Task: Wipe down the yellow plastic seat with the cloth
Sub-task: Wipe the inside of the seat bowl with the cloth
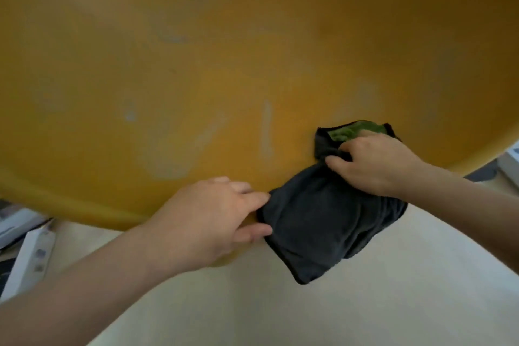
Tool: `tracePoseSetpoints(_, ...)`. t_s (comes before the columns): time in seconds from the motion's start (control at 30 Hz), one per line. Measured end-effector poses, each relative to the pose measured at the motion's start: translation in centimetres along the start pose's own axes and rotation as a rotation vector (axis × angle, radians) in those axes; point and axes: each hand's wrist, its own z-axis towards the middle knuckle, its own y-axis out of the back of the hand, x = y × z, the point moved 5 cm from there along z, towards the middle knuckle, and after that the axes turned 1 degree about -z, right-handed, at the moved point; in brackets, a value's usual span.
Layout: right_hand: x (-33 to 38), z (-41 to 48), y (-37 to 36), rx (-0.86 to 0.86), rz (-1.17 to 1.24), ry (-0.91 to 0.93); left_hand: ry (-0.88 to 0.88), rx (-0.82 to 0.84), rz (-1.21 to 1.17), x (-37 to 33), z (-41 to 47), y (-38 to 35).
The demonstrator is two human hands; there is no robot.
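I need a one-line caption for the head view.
Right hand grips a dark grey cloth on the smeared yellow plastic seat; left hand touches the cloth's edge.

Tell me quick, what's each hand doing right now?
Left hand: open, touching the edge of the cloth.
Right hand: closed, gripping the cloth.

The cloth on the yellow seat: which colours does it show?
The cloth is dark grey, almost black, with green at its top beside the right hand; head view.
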Motion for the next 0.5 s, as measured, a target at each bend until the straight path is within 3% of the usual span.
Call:
tracePoseSetpoints(0.07, 5.5, -0.4, -1.0, 0.005, 0.039, 0.088, 0.055, -0.097, -0.096, 1.2, -0.5, 0.7)
tracePoseSetpoints(0.17, 13.4, -1.4, -2.2, -0.142, 0.125, 0.334, 0.131, -0.266, -0.242, 2.7, -0.7, 1.7)
tracePoseSetpoints(0.27, 12.5, -1.6, -1.3, -0.095, 0.201, 0.451, 0.101, -0.216, -0.291, 2.1, -0.3, 1.6)
tracePoseSetpoints(0.33, 7.6, -1.9, -0.8, -0.008, 0.083, 0.378, 0.026, -0.163, -0.161, 1.3, 0.2, 1.2)
tracePoseSetpoints(0.43, -0.3, -2.7, 1.1, -0.011, -0.220, 0.060, -0.025, -0.083, -0.015, 0.7, 1.1, 0.3)
tracePoseSetpoints(0.5, -3.1, -3.0, 3.4, -0.006, -0.100, -0.171, 0.014, -0.064, -0.157, 0.8, 1.6, 0.5)
